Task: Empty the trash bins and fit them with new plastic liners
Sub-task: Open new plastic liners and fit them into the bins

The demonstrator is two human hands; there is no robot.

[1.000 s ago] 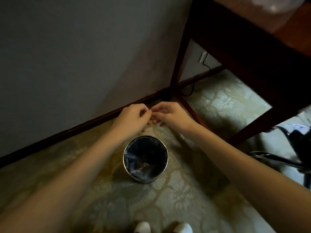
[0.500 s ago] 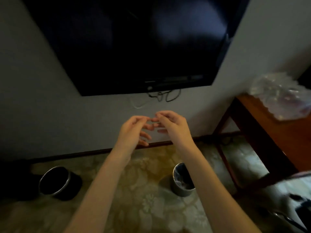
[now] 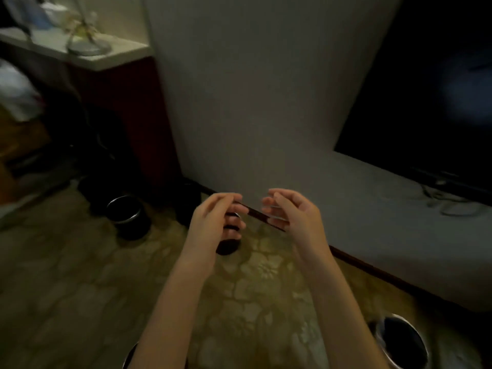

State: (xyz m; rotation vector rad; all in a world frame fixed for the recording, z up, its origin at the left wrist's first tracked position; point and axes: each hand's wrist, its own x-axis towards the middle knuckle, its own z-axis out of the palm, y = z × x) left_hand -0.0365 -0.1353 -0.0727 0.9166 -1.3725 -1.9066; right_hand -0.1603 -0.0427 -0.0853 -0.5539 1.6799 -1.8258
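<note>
Yellow carpet with a leafy pattern fills the low part of the frame, and a gray wall stands above it. Our left hand and right hand hang side by side in the middle, apart. Their fingers are loosely bent and hold nothing we can see. One dark bin sits at middle left. A shiny-rimmed bin sits at lower right.

Two slim forearms, blurred by motion, rise from the bottom edge of the frame, uncovered along all their visible length. The left forearm ends in the left grip, a bare hand. The right forearm ends in the right grip, also bare. The fingers are too smeared to show nails or finer marks.
</note>
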